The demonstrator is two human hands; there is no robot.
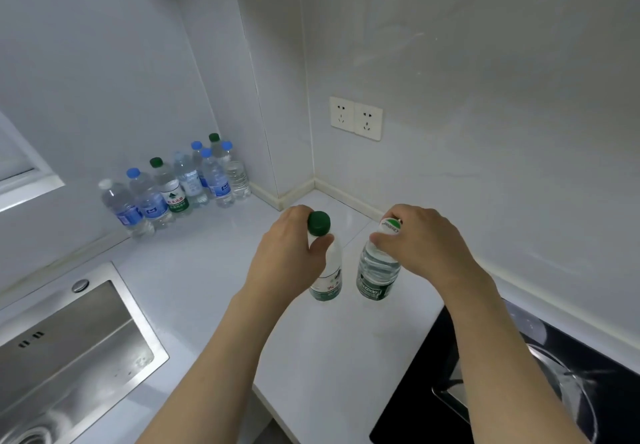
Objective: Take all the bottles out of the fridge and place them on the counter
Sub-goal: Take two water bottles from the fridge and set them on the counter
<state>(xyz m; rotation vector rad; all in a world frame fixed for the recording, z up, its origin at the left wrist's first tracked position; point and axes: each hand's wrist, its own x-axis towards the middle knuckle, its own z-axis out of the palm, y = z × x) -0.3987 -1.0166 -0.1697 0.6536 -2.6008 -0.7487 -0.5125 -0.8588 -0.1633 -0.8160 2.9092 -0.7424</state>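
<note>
Where the counter (pixel 194 281) met edges: sink (pixel 69 346) lay left, black hob (pixel 519 391) right, open surface between.
Left hand (pixel 291 253): fingers clamped round the green-capped bottle (pixel 327 270) neck, upright on counter.
Right hand (pixel 426 246): fingers pinched the white-capped bottle (pixel 377 270) top, just beside.
Count: eight bottles clustered (pixel 180 184) by the far wall; two held.

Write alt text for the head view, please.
Two hands set plastic water bottles upright on a white counter: the left hand holds a green-capped bottle, the right hand a white-capped bottle. More water bottles stand grouped against the far wall.
</note>
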